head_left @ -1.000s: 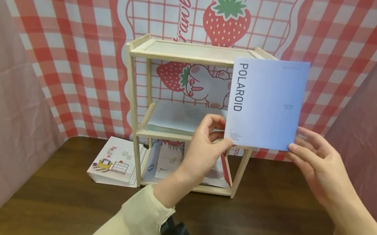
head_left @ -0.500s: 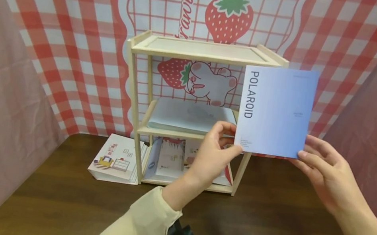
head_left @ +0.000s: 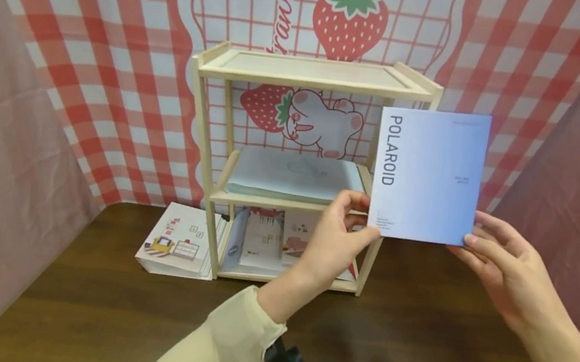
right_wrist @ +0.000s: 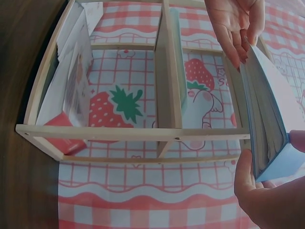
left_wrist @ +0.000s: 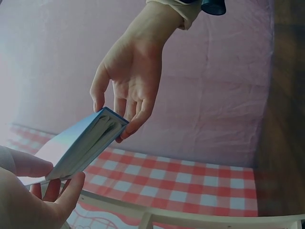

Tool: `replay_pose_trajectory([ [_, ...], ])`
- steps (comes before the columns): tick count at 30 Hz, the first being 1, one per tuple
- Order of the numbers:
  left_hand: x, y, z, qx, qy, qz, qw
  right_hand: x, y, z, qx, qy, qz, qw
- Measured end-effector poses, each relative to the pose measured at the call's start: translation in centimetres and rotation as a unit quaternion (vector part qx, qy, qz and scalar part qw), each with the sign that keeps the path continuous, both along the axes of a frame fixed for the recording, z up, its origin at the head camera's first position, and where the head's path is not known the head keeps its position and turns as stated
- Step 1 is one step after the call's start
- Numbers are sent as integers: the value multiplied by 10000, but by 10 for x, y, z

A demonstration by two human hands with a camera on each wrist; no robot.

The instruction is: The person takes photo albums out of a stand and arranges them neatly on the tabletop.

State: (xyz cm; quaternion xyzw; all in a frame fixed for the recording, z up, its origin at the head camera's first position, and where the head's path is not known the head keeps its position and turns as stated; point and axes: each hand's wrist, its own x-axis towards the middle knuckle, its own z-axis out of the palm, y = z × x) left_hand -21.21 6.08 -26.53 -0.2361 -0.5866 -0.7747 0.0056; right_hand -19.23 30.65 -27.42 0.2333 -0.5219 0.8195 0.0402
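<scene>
Upright in front of the rack's right post is a photo album (head_left: pixel 427 175) with a white-to-blue cover lettered POLAROID. My left hand (head_left: pixel 338 234) pinches its lower left corner, thumb on the cover and fingers behind. At the lower right corner my right hand (head_left: pixel 503 266) grips it the same way. In the left wrist view the album's (left_wrist: pixel 86 143) bottom edge shows a thick block of pages between the covers. From the right wrist view its pages (right_wrist: pixel 264 109) are seen edge-on, the covers nearly together.
A wooden rack (head_left: pixel 320 83) stands on the dark table (head_left: pixel 98 315). Its middle shelf bears a pale blue flat item (head_left: pixel 291 175); illustrated booklets (head_left: pixel 261 242) lie on the bottom shelf. White illustrated books (head_left: pixel 178 242) sit left of it. Checked cloth (head_left: pixel 136 5) hangs behind.
Both hands have carried the album to the right and slightly down, uncovering the rack's top right corner. The motion is smaller over the last half second. The grip looks the same.
</scene>
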Motion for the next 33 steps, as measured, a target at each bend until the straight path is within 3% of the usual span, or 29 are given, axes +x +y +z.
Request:
replay_pose_trajectory([
  [11,1,7,-5,-343,86,64,9994,4,9,-5,136,26,-64,9999],
  [20,0,17,-12,-336,15,-95,9994,7,19,-14,216,-137,-112,9996],
  [33,-5,27,-22,-349,-9,-3,9994,7,27,-29,366,-165,-243,9989],
])
